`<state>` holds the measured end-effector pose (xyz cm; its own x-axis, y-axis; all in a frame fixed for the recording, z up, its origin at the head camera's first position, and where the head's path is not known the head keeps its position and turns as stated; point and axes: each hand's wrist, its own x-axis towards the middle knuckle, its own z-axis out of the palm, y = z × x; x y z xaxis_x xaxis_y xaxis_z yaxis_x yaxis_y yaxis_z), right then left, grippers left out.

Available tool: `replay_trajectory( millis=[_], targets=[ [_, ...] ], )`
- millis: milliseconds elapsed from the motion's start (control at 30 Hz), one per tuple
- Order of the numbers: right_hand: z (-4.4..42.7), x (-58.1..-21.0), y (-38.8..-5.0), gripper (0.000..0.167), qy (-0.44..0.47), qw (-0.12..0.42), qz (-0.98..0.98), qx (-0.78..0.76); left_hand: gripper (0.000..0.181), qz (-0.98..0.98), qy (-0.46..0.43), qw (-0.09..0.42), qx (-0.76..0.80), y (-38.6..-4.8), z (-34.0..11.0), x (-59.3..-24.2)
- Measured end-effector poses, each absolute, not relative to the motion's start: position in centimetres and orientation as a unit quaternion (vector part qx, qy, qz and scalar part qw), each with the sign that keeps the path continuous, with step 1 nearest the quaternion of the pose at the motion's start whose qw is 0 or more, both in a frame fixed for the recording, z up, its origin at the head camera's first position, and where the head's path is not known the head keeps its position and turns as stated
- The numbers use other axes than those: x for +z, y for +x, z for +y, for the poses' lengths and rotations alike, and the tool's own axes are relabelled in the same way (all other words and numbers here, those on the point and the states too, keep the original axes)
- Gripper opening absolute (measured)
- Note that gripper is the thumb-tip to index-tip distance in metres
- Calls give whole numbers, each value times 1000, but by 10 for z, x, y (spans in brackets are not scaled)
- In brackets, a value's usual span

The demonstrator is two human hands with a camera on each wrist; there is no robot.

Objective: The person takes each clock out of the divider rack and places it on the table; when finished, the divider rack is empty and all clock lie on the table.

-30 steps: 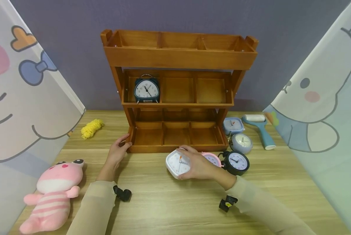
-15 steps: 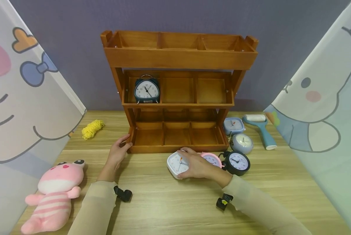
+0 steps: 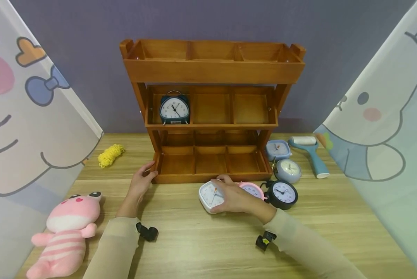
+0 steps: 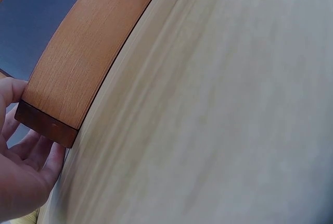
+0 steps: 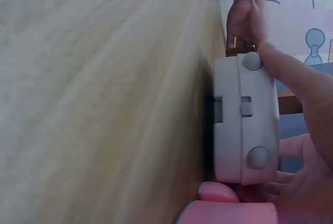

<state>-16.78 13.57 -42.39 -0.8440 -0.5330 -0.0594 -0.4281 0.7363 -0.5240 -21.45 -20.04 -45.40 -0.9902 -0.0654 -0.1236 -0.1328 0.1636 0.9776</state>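
My right hand (image 3: 231,197) grips a white rounded-square alarm clock (image 3: 210,195), which lies face up on the table before the wooden shelf. Thumb and fingers span its opposite edges; in the right wrist view the clock's side (image 5: 244,120) shows two round grey feet and a small switch. At the shelf's lower left front corner, my left hand (image 3: 141,182) holds the tray end, thumb on one side and fingers (image 4: 39,153) on the other. A pink clock (image 3: 252,190) is partly hidden behind my right hand. In the middle tier's left compartment stands a dark teal alarm clock (image 3: 174,109).
The three-tier wooden shelf (image 3: 212,71) stands against the back wall. To its right are a black clock (image 3: 281,193), a grey-blue round clock (image 3: 288,171), a light blue clock (image 3: 277,150) and a lint roller (image 3: 313,155). Yellow cord (image 3: 111,155) and a pink plush toy (image 3: 67,236) lie left.
Over the last second the white clock has shifted slightly right in my right hand, and my right wrist has drawn a little left. My left hand stays at the shelf corner.
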Motion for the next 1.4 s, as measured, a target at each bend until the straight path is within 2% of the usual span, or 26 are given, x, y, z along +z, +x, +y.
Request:
replay_trajectory(
  millis=[267,400,633,833,1233,1400],
  targets=[
    [135,-414,-168,95,-257,136,911,-293,53,764,-71,19,641,-216,-199,-457],
    [133,-398,-174,91,-277,132,906,-291,53,762,-70,16,644,-216,-200,-458],
    [113,-350,-194,86,-314,74,906,-274,53,758,-68,18,649,-216,-201,-457],
    [83,-317,-214,82,-303,14,906,-294,53,759,-67,18,647,-216,-200,-455],
    [43,-289,-262,73,-258,-88,900,-340,53,755,-66,17,652,-217,-199,-457],
    [33,-277,-280,76,-260,-116,902,-324,53,756,-69,20,650,-217,-201,-458]
  ],
)
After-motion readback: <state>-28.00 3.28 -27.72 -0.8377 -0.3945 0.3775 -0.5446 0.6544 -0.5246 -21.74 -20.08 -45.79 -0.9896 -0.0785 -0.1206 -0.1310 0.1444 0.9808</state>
